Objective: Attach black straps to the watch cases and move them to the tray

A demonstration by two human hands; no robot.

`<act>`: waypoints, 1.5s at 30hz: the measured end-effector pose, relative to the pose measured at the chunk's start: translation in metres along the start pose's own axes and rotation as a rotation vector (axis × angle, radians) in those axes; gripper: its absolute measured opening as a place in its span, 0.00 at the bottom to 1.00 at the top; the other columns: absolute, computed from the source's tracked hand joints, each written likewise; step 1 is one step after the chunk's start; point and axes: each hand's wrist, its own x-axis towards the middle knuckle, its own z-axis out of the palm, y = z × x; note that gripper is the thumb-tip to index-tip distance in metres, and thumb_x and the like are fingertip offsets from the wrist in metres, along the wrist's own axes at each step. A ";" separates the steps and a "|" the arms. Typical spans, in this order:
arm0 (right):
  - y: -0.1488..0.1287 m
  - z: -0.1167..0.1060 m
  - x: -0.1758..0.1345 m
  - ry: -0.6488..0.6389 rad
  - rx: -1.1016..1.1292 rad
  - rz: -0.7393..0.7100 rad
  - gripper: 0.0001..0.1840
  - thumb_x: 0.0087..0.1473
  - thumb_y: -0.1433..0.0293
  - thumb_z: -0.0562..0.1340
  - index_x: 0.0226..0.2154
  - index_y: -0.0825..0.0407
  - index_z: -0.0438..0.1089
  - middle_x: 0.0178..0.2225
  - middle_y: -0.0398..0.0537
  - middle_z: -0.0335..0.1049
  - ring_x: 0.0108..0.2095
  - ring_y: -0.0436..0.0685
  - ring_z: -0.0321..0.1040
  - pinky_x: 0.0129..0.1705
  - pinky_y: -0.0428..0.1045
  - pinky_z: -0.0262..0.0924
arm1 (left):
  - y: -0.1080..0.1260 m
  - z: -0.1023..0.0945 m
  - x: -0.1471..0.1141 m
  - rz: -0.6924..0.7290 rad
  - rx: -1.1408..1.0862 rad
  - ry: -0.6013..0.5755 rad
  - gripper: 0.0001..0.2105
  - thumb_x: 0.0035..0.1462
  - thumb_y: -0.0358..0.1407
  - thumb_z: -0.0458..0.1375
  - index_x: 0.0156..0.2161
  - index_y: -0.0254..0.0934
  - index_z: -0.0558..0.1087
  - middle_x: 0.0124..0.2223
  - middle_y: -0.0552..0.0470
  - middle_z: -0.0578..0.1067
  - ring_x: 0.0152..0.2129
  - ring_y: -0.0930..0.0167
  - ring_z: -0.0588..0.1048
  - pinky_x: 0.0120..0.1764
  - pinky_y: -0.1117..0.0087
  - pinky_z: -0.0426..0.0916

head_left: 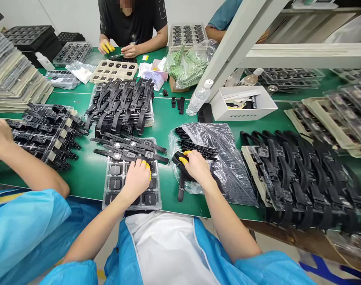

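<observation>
My left hand (pixel 137 178), with a yellow finger cot, reaches over a clear plastic tray (pixel 156 190). Its fingers are curled down among the compartments; whatever they grip is hidden beneath them. Square black watch bodies (pixel 115 183) sit in the tray's compartments. Across the tray's far end lie several watches with black straps (pixel 133 148). My right hand (pixel 198 166), also wearing yellow finger cots, pinches a black watch strap (pixel 178 158) over a clear plastic bag (pixel 227 158). Loose black straps (pixel 195 142) are bunched on the bag behind that hand.
Trays piled with strapped watches stand at the left (pixel 46 134), behind (pixel 121 105) and at the right (pixel 293 170). A white box (pixel 244 105) and a bottle (pixel 199 99) stand beside a slanted white post (pixel 233 47). One co-worker works opposite; another's arm (pixel 34 166) rests at left.
</observation>
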 end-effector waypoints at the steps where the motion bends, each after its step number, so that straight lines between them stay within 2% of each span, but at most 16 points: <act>1: 0.002 0.000 0.000 0.018 0.015 -0.008 0.15 0.65 0.65 0.58 0.49 0.56 0.73 0.47 0.62 0.73 0.49 0.71 0.69 0.48 0.58 0.63 | 0.001 -0.001 0.002 -0.013 0.008 -0.001 0.10 0.67 0.29 0.53 0.40 0.31 0.77 0.43 0.34 0.75 0.46 0.51 0.71 0.47 0.51 0.65; 5: 0.011 -0.004 -0.004 0.163 0.158 -0.006 0.12 0.62 0.66 0.58 0.46 0.53 0.69 0.47 0.63 0.72 0.49 0.71 0.69 0.49 0.60 0.63 | -0.005 -0.007 0.000 -0.039 -0.030 -0.013 0.09 0.68 0.30 0.52 0.40 0.33 0.75 0.41 0.37 0.76 0.45 0.53 0.73 0.46 0.53 0.67; 7: 0.013 -0.010 -0.011 0.225 0.307 0.065 0.10 0.63 0.65 0.57 0.45 0.51 0.66 0.44 0.61 0.73 0.45 0.70 0.71 0.48 0.60 0.63 | -0.009 -0.011 -0.008 -0.097 -0.195 -0.022 0.05 0.68 0.32 0.54 0.44 0.35 0.72 0.41 0.40 0.77 0.42 0.56 0.75 0.44 0.56 0.69; 9: 0.008 -0.017 -0.024 0.218 0.547 0.115 0.10 0.63 0.62 0.57 0.45 0.49 0.63 0.39 0.56 0.74 0.40 0.67 0.73 0.45 0.59 0.64 | -0.010 -0.013 -0.020 -0.175 -0.481 -0.014 0.06 0.69 0.34 0.54 0.48 0.38 0.68 0.43 0.43 0.78 0.40 0.60 0.78 0.42 0.59 0.72; 12: -0.018 -0.024 -0.056 0.057 1.014 0.063 0.14 0.64 0.57 0.59 0.47 0.46 0.59 0.34 0.47 0.72 0.34 0.60 0.70 0.40 0.55 0.65 | -0.002 -0.013 -0.037 -0.180 -0.903 0.025 0.08 0.71 0.36 0.51 0.52 0.39 0.63 0.48 0.43 0.79 0.44 0.64 0.80 0.46 0.63 0.75; 14: -0.043 -0.025 -0.079 -0.165 1.262 0.033 0.17 0.64 0.53 0.60 0.46 0.45 0.59 0.30 0.41 0.68 0.27 0.55 0.65 0.33 0.51 0.62 | 0.006 -0.010 -0.045 -0.132 -1.020 0.064 0.10 0.71 0.35 0.50 0.55 0.38 0.63 0.51 0.42 0.78 0.48 0.65 0.79 0.50 0.62 0.75; 17: -0.075 -0.021 -0.105 -0.585 1.496 0.004 0.20 0.62 0.48 0.61 0.42 0.46 0.61 0.25 0.36 0.64 0.21 0.50 0.56 0.25 0.47 0.53 | 0.015 -0.004 -0.051 -0.020 -0.965 0.130 0.16 0.68 0.30 0.50 0.60 0.38 0.66 0.56 0.41 0.77 0.52 0.64 0.77 0.56 0.59 0.73; 18: -0.082 -0.019 -0.109 -0.681 1.538 -0.003 0.21 0.62 0.48 0.62 0.41 0.47 0.61 0.24 0.36 0.63 0.20 0.49 0.54 0.24 0.47 0.51 | 0.016 -0.002 -0.053 0.025 -0.934 0.146 0.19 0.67 0.28 0.49 0.60 0.39 0.67 0.57 0.42 0.76 0.54 0.63 0.76 0.58 0.57 0.72; 20: -0.089 -0.014 -0.114 -0.764 1.589 -0.006 0.22 0.62 0.47 0.62 0.39 0.48 0.62 0.21 0.35 0.62 0.19 0.49 0.52 0.24 0.46 0.49 | 0.016 0.001 -0.055 0.093 -0.900 0.165 0.23 0.64 0.25 0.48 0.61 0.40 0.69 0.59 0.43 0.75 0.57 0.62 0.74 0.61 0.55 0.70; 25: -0.087 -0.005 -0.113 -0.754 1.672 0.031 0.22 0.59 0.48 0.64 0.36 0.48 0.63 0.17 0.33 0.61 0.17 0.48 0.50 0.23 0.46 0.47 | 0.016 0.004 -0.060 0.138 -0.877 0.183 0.25 0.64 0.24 0.48 0.64 0.42 0.68 0.59 0.44 0.75 0.57 0.63 0.74 0.60 0.56 0.71; 33: -0.092 0.003 -0.115 -0.740 1.862 0.200 0.21 0.55 0.50 0.68 0.33 0.48 0.62 0.15 0.31 0.57 0.15 0.47 0.47 0.20 0.45 0.44 | 0.018 0.015 -0.066 0.111 -0.735 0.252 0.24 0.68 0.25 0.46 0.66 0.41 0.64 0.57 0.42 0.74 0.56 0.63 0.74 0.58 0.58 0.72; 39: -0.091 0.001 -0.112 -0.730 1.871 0.276 0.22 0.53 0.51 0.70 0.32 0.48 0.61 0.14 0.31 0.55 0.15 0.46 0.44 0.18 0.44 0.41 | 0.014 0.006 -0.070 0.165 -0.717 0.143 0.25 0.71 0.30 0.46 0.70 0.39 0.57 0.62 0.38 0.68 0.59 0.61 0.70 0.61 0.57 0.69; 45: -0.088 0.003 -0.111 -0.747 1.802 0.265 0.22 0.54 0.52 0.69 0.31 0.49 0.62 0.14 0.29 0.53 0.15 0.44 0.41 0.17 0.43 0.40 | 0.012 0.003 -0.069 0.152 -0.513 0.126 0.22 0.68 0.31 0.49 0.65 0.34 0.66 0.55 0.37 0.72 0.55 0.56 0.71 0.56 0.53 0.72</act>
